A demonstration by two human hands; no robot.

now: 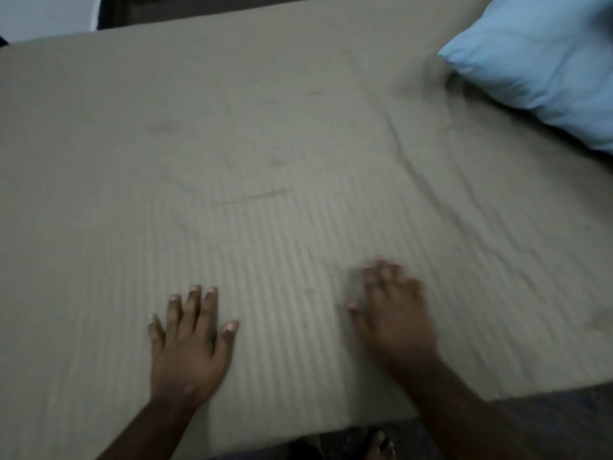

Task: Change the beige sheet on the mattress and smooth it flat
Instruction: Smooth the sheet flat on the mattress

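Note:
The beige sheet (265, 144) covers the whole mattress and fills most of the head view. Fine ribbed lines run across its near half. A long crease and some wrinkles lie on its right side, toward the pillow. My left hand (189, 343) lies flat on the sheet near the front edge, fingers straight and spread. My right hand (394, 313) also rests palm down on the sheet to the right of it, blurred, fingers extended.
A light blue pillow (544, 64) lies on the sheet at the far right corner. The mattress's near edge (348, 423) runs along the bottom, with dark floor and a foot (378, 443) below it. A dark frame shows at the top left.

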